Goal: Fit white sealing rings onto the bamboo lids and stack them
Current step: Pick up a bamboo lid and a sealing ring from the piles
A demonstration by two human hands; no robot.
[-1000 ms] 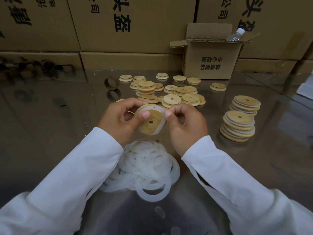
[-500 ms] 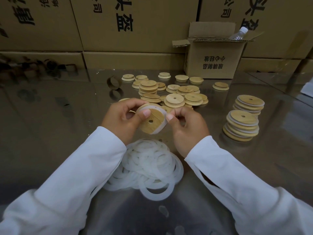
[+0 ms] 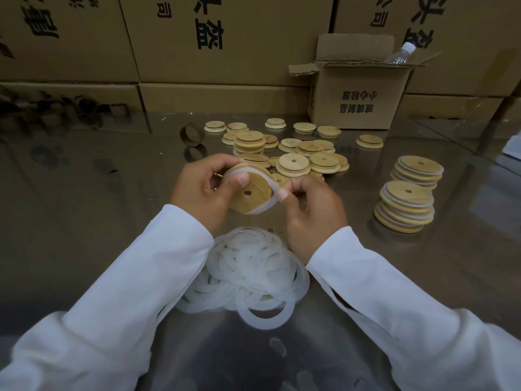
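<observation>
– Many big brown boxes [image 3: 225, 38] stand like a wall at the far side. What is in front of them?
– A shiny grey table [image 3: 84, 235]. One smaller box [image 3: 358, 105] sits open on it, far right, with a bottle [image 3: 400, 53] poking out.
– And the white heap close to us?
– That is a pile of white rings [image 3: 248, 275]. It lies on the table, near, between the two sleeves.
– Where are the wooden ones?
– Loose bamboo lids [image 3: 293, 158] lie flat in the far middle. Two stacks of lids [image 3: 406, 210] with rings on stand at the right, one just behind the other.
– Which one is being worked on?
– The held lid [image 3: 253, 204], up off the table in the middle, farther off than the pile. It is round, so no side is longer. It is tipped up, and its flat face with the little hole looks back at the person.
– What does the left hand [image 3: 203, 190] do?
– It grips that lid. The thumb presses on the flat face, and the fingers curl round the far rim.
– And the right hand [image 3: 313, 213]?
– Its thumb and first finger pinch the white ring [image 3: 265, 208] at the lid's right edge. The other fingers are curled in.
</observation>
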